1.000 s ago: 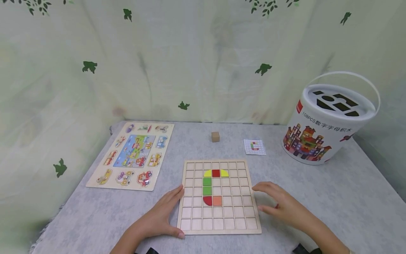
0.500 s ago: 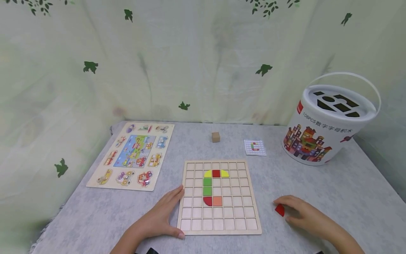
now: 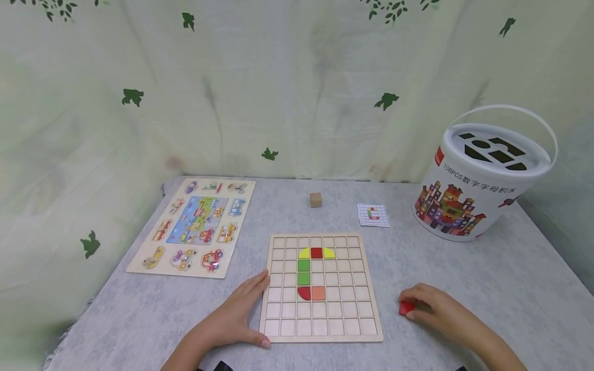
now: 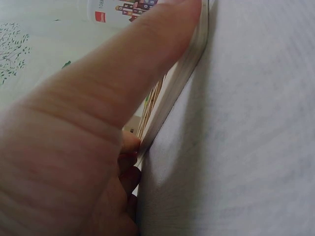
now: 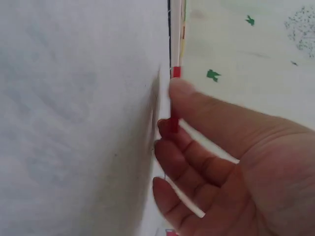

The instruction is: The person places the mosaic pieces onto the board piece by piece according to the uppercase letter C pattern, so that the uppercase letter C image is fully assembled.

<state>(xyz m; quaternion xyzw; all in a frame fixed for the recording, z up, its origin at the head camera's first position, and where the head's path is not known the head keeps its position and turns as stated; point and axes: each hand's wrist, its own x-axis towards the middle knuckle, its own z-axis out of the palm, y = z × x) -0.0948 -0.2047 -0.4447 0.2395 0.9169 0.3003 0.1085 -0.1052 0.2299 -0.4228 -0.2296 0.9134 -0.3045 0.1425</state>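
Observation:
The wooden grid board (image 3: 320, 336) lies flat in the middle of the table in the head view. Yellow, red, green and orange tiles fill some of its squares in a C-like shape. My left hand (image 3: 236, 312) rests against the board's left side, fingers and thumb fairly straight, the thumb by the near-left corner. To the right of the board, my right hand (image 3: 433, 312) pinches a small red block (image 3: 406, 308) between thumb and fingers, just above or on the table. In the right wrist view the thumb covers the middle of the red block (image 5: 175, 73).
A picture card (image 3: 373, 215) with a coloured C pattern and a wooden cube (image 3: 315, 200) lie behind the board. The vehicle puzzle (image 3: 197, 221) is at left. A white block bucket (image 3: 473, 190) stands at back right, before a hanging cloth (image 3: 297, 103).
My right hand has moved right and nearer, away from the board's right edge, and its fingers have closed on the red block. My left hand and the board stay put.

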